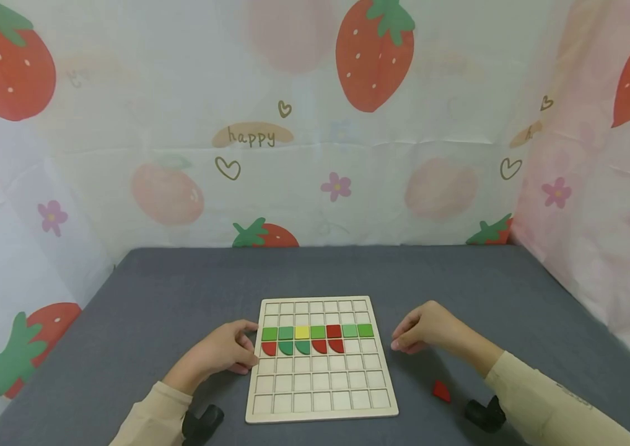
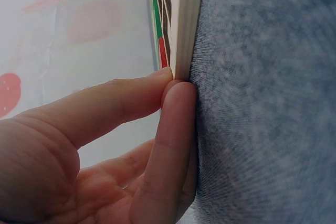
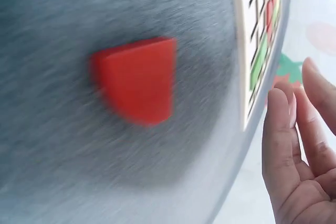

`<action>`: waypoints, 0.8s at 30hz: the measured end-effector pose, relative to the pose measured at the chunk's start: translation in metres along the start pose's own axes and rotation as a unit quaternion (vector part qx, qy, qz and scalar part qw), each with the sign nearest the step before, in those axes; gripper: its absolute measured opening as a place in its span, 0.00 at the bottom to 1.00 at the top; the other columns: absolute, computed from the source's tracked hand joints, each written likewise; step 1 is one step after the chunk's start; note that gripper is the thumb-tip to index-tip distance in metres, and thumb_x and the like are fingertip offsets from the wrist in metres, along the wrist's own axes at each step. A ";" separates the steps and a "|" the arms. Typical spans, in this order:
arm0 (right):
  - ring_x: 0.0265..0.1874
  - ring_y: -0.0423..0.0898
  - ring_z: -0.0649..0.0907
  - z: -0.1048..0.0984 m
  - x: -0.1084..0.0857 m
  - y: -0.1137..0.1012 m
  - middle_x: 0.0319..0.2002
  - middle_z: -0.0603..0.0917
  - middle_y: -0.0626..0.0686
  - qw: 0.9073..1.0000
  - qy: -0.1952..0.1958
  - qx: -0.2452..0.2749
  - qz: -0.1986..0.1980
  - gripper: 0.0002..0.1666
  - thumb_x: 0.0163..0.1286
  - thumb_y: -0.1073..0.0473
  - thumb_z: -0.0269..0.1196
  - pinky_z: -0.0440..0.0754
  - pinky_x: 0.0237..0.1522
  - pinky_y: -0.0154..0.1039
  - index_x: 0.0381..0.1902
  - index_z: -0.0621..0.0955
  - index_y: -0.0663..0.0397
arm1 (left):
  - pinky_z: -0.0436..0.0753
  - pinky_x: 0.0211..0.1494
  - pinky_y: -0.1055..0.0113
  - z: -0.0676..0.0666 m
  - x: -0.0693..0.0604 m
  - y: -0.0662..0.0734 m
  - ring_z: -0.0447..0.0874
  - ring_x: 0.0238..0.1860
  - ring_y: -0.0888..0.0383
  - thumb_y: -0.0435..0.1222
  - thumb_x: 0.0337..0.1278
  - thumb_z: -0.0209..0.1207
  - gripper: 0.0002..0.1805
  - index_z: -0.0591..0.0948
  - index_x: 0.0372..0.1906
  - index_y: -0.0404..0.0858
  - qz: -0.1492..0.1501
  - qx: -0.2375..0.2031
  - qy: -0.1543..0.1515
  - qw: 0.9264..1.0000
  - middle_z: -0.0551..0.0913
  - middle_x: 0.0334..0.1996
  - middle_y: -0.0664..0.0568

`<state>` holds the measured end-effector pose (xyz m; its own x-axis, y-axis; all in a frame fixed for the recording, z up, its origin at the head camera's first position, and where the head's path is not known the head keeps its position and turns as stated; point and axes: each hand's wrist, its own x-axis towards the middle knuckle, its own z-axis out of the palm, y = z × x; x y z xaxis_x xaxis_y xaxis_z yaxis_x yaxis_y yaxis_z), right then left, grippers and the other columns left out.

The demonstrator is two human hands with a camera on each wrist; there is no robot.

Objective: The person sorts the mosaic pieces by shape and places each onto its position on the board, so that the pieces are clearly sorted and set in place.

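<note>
A light wooden grid board point(image 1: 320, 383) lies flat on the grey cloth. My left hand point(image 1: 220, 352) holds its left edge; in the left wrist view, the thumb point(image 2: 115, 100) touches the upper rim and a fingertip meets the side. Across the board runs a row of green, yellow and red squares point(image 1: 302, 332), above several red and green quarter-circle pieces point(image 1: 320, 346). Right of the board hovers my right hand point(image 1: 426, 328), fingers loosely bent, thumb apart from them, nothing held. A loose red quarter-circle piece point(image 3: 139, 82) lies on the cloth below that hand.
Grey cloth point(image 1: 192, 279) covers the table, with strawberry-print curtains point(image 1: 370, 155) behind and at both sides. Black wrist mounts point(image 1: 484, 415) sit under both forearms, the right one close to the loose red piece.
</note>
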<state>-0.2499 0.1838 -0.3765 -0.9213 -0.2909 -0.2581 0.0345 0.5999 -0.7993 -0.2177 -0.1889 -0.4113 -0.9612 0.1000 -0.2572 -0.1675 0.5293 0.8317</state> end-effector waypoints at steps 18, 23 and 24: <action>0.26 0.41 0.86 -0.024 -0.022 0.042 0.29 0.90 0.50 0.999 -0.026 -0.006 0.036 0.15 0.51 0.63 0.78 0.88 0.35 0.41 0.35 0.88 0.66 | 0.87 0.32 0.62 -0.001 0.000 -0.002 0.80 0.29 0.55 0.22 0.48 0.67 0.38 0.68 0.68 0.26 -0.005 -0.008 -0.008 1.000 0.77 0.32 0.44; 0.26 0.40 0.84 -0.028 -0.026 0.050 0.29 0.89 0.48 0.998 -0.054 -0.005 0.033 0.16 0.51 0.63 0.78 0.88 0.34 0.39 0.36 0.87 0.67 | 0.86 0.32 0.62 -0.001 -0.001 -0.002 0.80 0.29 0.55 0.22 0.48 0.68 0.38 0.68 0.67 0.26 0.000 -0.002 -0.003 1.000 0.77 0.32 0.44; 0.26 0.39 0.84 -0.029 -0.027 0.051 0.29 0.89 0.48 0.998 -0.059 -0.003 0.034 0.16 0.51 0.63 0.78 0.88 0.34 0.39 0.36 0.87 0.67 | 0.86 0.32 0.62 -0.001 -0.001 -0.002 0.80 0.29 0.55 0.22 0.48 0.68 0.38 0.68 0.67 0.26 0.000 -0.002 -0.003 1.000 0.77 0.32 0.44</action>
<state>-0.2344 0.2437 -0.3946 -0.8652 -0.3343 -0.3737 0.0932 0.6251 -0.7750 -0.2166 -0.1907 -0.4121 -0.9600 0.1045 -0.2596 -0.1683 0.5255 0.8340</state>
